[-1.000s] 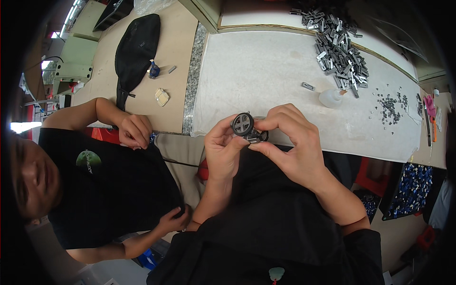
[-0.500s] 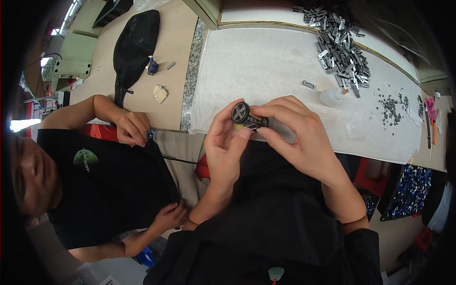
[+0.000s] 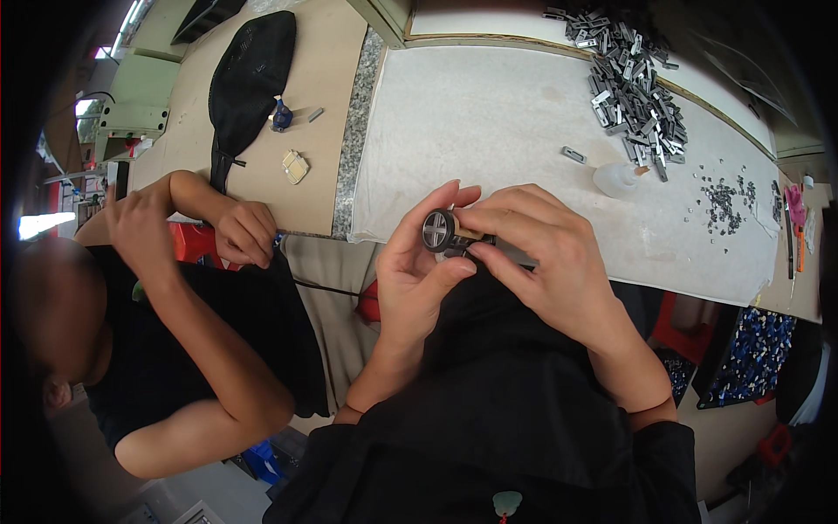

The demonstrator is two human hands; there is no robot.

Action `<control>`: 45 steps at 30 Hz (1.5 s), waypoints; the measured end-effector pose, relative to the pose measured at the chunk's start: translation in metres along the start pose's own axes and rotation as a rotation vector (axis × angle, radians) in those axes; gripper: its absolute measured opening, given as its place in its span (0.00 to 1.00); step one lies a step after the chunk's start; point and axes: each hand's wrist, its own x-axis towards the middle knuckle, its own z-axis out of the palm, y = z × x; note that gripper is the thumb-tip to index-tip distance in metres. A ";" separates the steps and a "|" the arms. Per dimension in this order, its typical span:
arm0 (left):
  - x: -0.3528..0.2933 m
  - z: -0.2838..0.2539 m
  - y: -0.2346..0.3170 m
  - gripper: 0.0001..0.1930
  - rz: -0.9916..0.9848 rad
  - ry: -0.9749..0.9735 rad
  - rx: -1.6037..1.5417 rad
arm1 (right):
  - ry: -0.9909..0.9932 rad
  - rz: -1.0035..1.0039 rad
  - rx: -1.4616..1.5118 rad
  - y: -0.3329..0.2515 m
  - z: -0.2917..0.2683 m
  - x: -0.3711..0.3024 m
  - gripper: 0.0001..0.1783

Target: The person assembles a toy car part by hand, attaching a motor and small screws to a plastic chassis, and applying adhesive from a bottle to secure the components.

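In front of my body, above the near edge of the white-covered bench, both hands work on a small dark part with a round black end (image 3: 439, 230) that bears a pale cross. My left hand (image 3: 406, 284) is closed round it, with fingers behind and thumb below. From the other side my right hand (image 3: 554, 262) closes thumb and fingertips on its narrower end. A short grey bar shows under the right fingers; whether it belongs to the part I cannot tell. A tan piece beside the round end is partly hidden.
Beyond my hands on the white bench cover (image 3: 471, 113) lie a heap of grey metal pieces (image 3: 633, 96), one loose piece (image 3: 573, 155), a white squeeze bottle (image 3: 616, 179) and scattered tiny parts (image 3: 724, 205). Pens (image 3: 800, 249) lie far right. A co-worker (image 3: 201, 323) sits at left.
The part has turned slightly in my hands, and a grey bar now shows below my right fingers. The co-worker has raised one forearm from the lap. The whole view has shifted a little.
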 end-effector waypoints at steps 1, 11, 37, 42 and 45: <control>0.000 -0.002 0.000 0.31 -0.001 0.000 -0.001 | -0.003 0.011 0.004 -0.002 0.000 0.000 0.15; 0.003 -0.006 -0.001 0.32 -0.055 -0.073 -0.074 | 0.079 0.006 -0.004 0.001 0.003 -0.001 0.10; 0.004 -0.008 -0.011 0.26 -0.019 -0.027 -0.077 | 0.111 0.026 0.013 0.016 0.010 -0.002 0.09; 0.004 -0.006 -0.011 0.27 -0.053 0.031 -0.090 | 0.142 -0.039 -0.034 0.015 0.012 -0.001 0.10; 0.004 -0.006 -0.013 0.28 -0.051 0.058 -0.108 | 0.108 -0.060 -0.053 0.014 0.011 -0.002 0.10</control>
